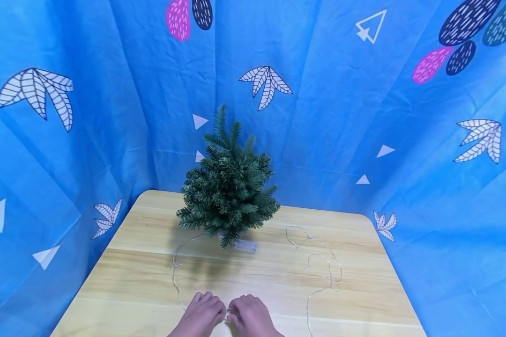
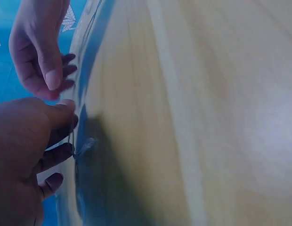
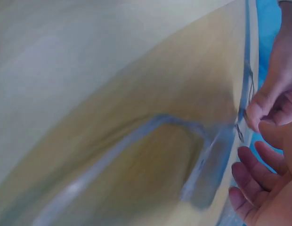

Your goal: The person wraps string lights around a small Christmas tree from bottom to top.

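A thin silvery string of fairy lights (image 1: 174,276) loops over the table on both sides of the hands. My left hand (image 1: 202,312) is at the table's near edge and pinches the wire between thumb and forefinger. In the left wrist view a small clear bulb (image 2: 87,146) hangs by the fingers of the left hand (image 2: 30,141). Close beside it is my right hand (image 1: 251,314). In the right wrist view the fingers of the right hand (image 3: 266,181) are spread and loosely bent, with nothing visible between them.
A small green artificial Christmas tree (image 1: 229,187) stands at the back of the wooden table (image 1: 122,262). By its base lies a clear box (image 1: 245,246). Further wire loops (image 1: 331,267) lie at the right. Blue patterned cloth (image 1: 337,117) hangs behind and at both sides.
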### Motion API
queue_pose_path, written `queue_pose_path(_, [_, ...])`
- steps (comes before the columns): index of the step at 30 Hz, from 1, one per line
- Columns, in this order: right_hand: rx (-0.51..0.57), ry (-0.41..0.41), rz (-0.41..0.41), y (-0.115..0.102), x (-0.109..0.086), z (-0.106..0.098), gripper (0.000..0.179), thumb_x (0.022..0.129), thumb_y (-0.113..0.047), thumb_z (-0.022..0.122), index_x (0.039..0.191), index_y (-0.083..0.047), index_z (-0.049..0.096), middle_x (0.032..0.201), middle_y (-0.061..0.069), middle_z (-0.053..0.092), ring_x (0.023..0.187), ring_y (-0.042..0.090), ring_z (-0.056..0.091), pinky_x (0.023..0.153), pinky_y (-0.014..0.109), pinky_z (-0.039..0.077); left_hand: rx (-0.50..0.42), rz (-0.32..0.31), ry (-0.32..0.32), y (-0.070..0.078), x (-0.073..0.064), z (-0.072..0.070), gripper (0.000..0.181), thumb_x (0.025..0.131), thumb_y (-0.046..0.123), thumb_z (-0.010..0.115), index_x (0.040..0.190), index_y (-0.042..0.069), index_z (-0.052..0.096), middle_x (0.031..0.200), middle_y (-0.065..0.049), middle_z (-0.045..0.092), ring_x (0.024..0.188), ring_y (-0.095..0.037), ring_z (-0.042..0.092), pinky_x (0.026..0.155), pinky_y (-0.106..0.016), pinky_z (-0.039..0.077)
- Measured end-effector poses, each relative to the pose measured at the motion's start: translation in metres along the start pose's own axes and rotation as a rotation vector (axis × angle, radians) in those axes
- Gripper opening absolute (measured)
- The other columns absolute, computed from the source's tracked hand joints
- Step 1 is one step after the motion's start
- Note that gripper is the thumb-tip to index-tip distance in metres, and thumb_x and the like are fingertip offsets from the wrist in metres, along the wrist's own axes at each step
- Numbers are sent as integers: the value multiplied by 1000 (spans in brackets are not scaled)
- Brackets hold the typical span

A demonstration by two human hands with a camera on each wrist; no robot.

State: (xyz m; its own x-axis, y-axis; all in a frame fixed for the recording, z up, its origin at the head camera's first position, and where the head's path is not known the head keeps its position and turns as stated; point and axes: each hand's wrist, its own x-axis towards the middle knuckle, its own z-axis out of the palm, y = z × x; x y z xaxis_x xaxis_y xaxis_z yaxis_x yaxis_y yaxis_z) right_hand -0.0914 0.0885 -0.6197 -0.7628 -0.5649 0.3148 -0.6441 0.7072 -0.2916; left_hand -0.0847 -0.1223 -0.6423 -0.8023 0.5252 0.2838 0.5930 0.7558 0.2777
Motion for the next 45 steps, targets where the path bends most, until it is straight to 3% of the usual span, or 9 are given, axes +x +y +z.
queue_pose_path(3, [-9,5,-27,-1,3,-3,21,90,-37,74,101,-20,73,85,-15,70,74,-5,49,69,14,39,-53,-34,11,5,5,-4,6,95,34,65,95,30,69,91,26,62,86,1,49,78,-24,37])
queue_pose_path(11, [-50,186,-130,9,12,-18,7,79,-26,83,81,-23,77,72,-18,70,64,-7,45,73,18,42,-187,-113,43,12,15,-21,5,96,33,67,98,29,69,87,29,59,87,3,49,79,-28,39])
queue_pose_path(20, [-43,223,14,25,16,-46,7,81,-19,81,82,-20,74,76,-16,70,68,-4,52,83,33,45,-211,-205,65,8,22,-50,6,94,31,71,91,29,75,89,31,63,91,0,47,85,-34,38])
queue_pose_path(24, [-44,236,49,29,18,-55,5,83,-19,79,84,-18,75,76,-14,71,69,-3,54,86,38,46,-280,-239,15,4,25,-58,7,94,34,70,89,34,75,87,33,61,92,1,47,87,-36,37])
queue_pose_path(30, [-53,291,134,36,23,-64,7,82,-19,81,83,-17,74,67,-17,66,67,-3,53,89,41,47,-401,-173,-30,4,24,-58,9,94,40,68,89,36,74,86,33,62,90,4,50,86,-35,35])
queue_pose_path(34, [-6,316,151,38,26,-69,10,81,-19,83,88,-18,75,75,-14,70,74,2,59,92,43,46,-372,-150,-14,8,27,-59,7,94,37,70,91,34,75,86,33,60,89,4,47,84,-33,38])
queue_pose_path(40, [39,295,-19,29,29,-72,29,82,-26,82,107,-15,74,101,-7,75,100,11,66,103,51,40,-204,-57,16,16,44,-67,5,91,33,73,93,31,77,89,28,65,86,3,45,80,-28,38])
queue_pose_path(45, [56,223,-115,16,32,-72,20,88,-33,76,103,-19,75,95,-13,74,99,6,63,107,56,35,-158,-30,0,23,59,-72,10,92,38,71,95,31,78,91,26,67,87,1,46,82,-28,39])
